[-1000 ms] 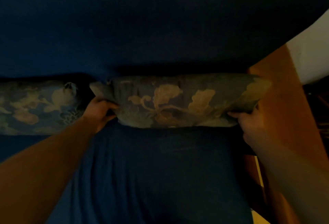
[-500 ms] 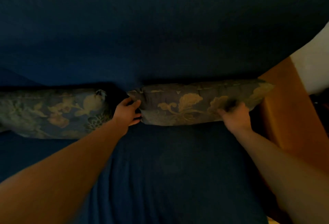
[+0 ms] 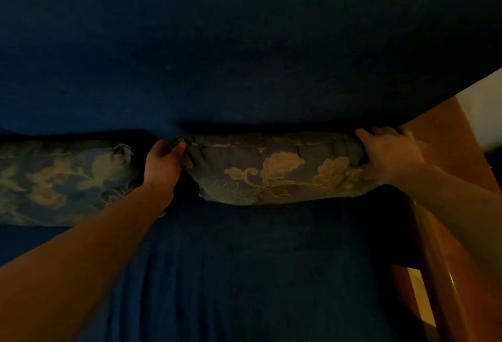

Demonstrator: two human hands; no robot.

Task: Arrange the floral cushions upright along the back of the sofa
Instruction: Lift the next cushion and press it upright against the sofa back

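A blue floral cushion (image 3: 274, 170) with gold leaf patterns stands on the dark blue sofa seat (image 3: 244, 273), against the sofa back (image 3: 244, 56). My left hand (image 3: 163, 165) grips its upper left corner. Over its upper right corner my right hand (image 3: 388, 154) is clamped. A second floral cushion (image 3: 62, 178) leans against the back at the left, a small gap away from the first.
A wooden armrest (image 3: 440, 287) runs along the sofa's right side, close to the held cushion's right end. A white wall (image 3: 483, 113) shows at the upper right. The room is dim.
My right hand moved from the cushion's front up onto its top right corner. My left hand rose to the upper left corner. The cushion's face has turned more towards me.
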